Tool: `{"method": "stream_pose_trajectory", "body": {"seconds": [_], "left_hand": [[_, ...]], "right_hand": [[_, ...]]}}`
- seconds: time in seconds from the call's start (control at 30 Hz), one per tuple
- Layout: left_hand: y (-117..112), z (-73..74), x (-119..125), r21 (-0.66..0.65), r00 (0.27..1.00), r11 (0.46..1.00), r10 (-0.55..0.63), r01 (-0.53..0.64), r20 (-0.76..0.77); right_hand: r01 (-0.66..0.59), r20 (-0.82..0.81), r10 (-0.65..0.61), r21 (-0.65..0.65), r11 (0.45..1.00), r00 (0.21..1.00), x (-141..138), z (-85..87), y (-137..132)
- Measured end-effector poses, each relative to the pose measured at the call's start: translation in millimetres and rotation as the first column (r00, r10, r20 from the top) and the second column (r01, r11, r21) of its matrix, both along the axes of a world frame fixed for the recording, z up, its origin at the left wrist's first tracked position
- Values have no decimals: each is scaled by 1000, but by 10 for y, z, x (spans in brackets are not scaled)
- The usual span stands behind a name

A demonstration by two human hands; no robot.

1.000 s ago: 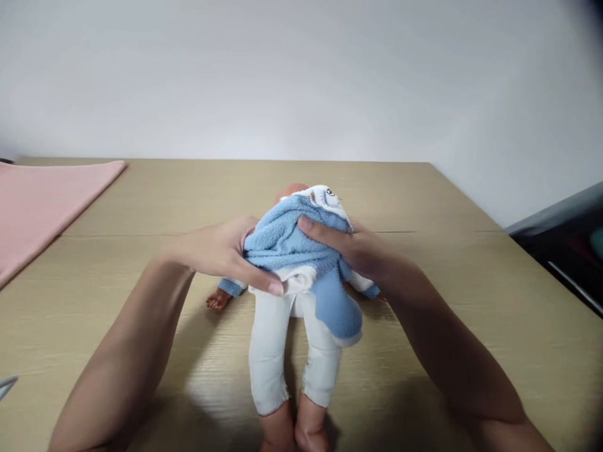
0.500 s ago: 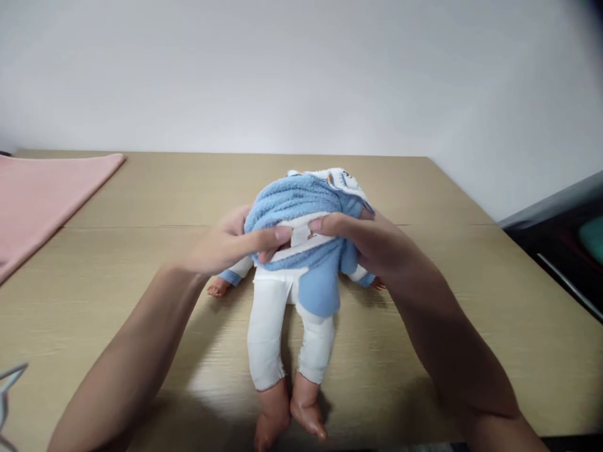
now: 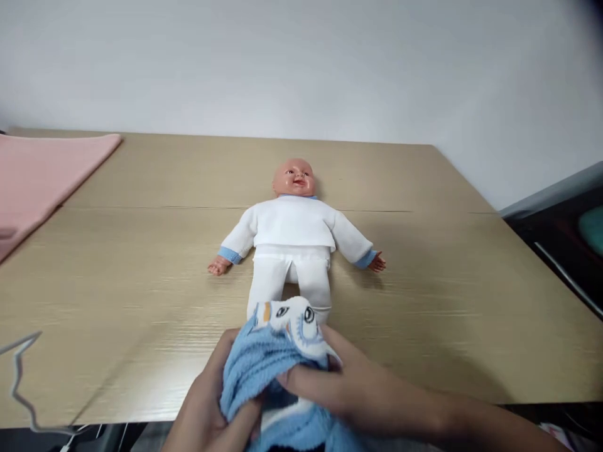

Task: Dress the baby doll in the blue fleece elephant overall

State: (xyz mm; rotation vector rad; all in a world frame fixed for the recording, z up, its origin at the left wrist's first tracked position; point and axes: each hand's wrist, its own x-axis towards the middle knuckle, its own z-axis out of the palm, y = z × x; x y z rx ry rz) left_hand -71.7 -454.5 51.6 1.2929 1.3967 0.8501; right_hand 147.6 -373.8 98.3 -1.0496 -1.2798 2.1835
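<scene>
A baby doll (image 3: pixel 294 223) in a white top and white trousers lies on its back, arms spread, head toward the wall. Blue cuffs show at its wrists. Close to me, over the doll's lower legs, a blue fleecy garment (image 3: pixel 259 358) is bunched up, with a white patch bearing embroidered cartoon eyes on top. My left hand (image 3: pixel 219 395) grips its left side, thumb at the opening. On the right, my right hand (image 3: pixel 330 376) grips the fabric, its thumb over the opening's edge. The doll's feet are hidden behind the garment.
The wooden table (image 3: pixel 155 251) reaches back to a pale wall. A pink cloth (image 3: pixel 42 176) lies at the far left. A grey-white cable (image 3: pixel 19 376) hangs over the near left edge. A dark object (image 3: pixel 560 232) stands beyond the right edge.
Both hands have drawn the blue garment from over the doll's torso toward me, past its legs. The doll's head and white top are now uncovered.
</scene>
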Motion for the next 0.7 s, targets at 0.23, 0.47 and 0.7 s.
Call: {"method": "stream_pose_trajectory", "body": {"seconds": [0.23, 0.47, 0.7], "left_hand": [[79, -176, -14, 30, 979, 998, 68, -63, -190], [441, -429, 124, 94, 996, 994, 64, -57, -70], [1014, -572, 156, 317, 994, 947, -13, 49, -113]], "right_hand": [[70, 167, -164, 461, 885, 972, -59, -344, -64], [19, 344, -320, 654, 756, 883, -35, -645, 18], [102, 224, -382, 734, 671, 897, 18, -731, 588]]}}
